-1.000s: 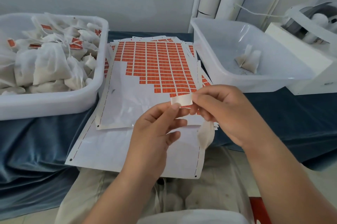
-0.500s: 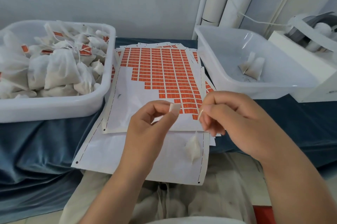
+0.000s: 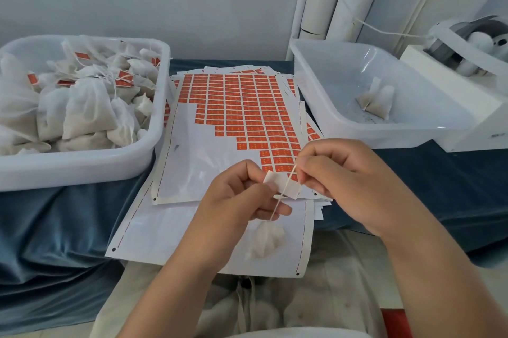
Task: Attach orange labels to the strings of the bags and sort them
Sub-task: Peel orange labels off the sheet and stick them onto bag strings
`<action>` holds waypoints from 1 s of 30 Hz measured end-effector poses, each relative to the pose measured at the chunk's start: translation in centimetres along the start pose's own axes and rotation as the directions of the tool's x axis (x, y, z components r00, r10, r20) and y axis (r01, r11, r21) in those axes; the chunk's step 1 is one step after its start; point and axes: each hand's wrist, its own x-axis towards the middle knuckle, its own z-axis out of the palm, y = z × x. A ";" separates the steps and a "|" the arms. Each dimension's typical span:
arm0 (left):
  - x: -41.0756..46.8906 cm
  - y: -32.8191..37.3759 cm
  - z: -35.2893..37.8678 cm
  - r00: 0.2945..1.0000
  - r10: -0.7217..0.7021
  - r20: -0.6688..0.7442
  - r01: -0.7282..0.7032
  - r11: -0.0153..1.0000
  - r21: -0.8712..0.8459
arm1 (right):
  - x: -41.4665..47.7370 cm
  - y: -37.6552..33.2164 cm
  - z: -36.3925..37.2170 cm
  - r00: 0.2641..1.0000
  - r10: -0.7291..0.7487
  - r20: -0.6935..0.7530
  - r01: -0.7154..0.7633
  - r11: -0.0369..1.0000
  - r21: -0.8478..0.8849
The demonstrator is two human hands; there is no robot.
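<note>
My left hand (image 3: pixel 242 197) pinches a peeled label (image 3: pixel 283 185), whose white sticky back faces me. My right hand (image 3: pixel 349 178) pinches the thin string (image 3: pixel 284 186) of a small white bag (image 3: pixel 265 238). The string lies diagonally across the label's back, and the bag dangles below both hands over the paper. Behind the hands lies the sheet of orange labels (image 3: pixel 242 106), with its lower left part peeled bare.
A white tub (image 3: pixel 82 164) at left is heaped with labelled bags. A second white tub (image 3: pixel 324 101) at right holds two bags (image 3: pixel 376 98). Blue cloth (image 3: pixel 55 227) covers the table. A white machine (image 3: pixel 467 68) stands far right, with white rolls behind it.
The label was pinched between both hands, then kept by the left hand alone. Now my right hand has brought the string across its sticky back, and the bag hangs lower.
</note>
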 end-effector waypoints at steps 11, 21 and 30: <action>-0.3 0.2 0.4 0.999 0.041 0.009 -0.041 0.996 0.084 | 1.0 1.1 0.6 0.988 0.143 -0.063 -0.142 0.990 0.017; -0.2 0.0 -0.6 0.989 0.147 -0.025 -0.144 0.985 0.096 | 1.7 1.2 1.5 0.977 0.211 0.042 -0.207 0.876 0.435; 0.2 0.0 -0.6 0.998 0.021 -0.056 -0.024 0.998 -0.053 | 2.3 2.4 2.3 0.982 0.170 0.078 -0.184 0.793 0.581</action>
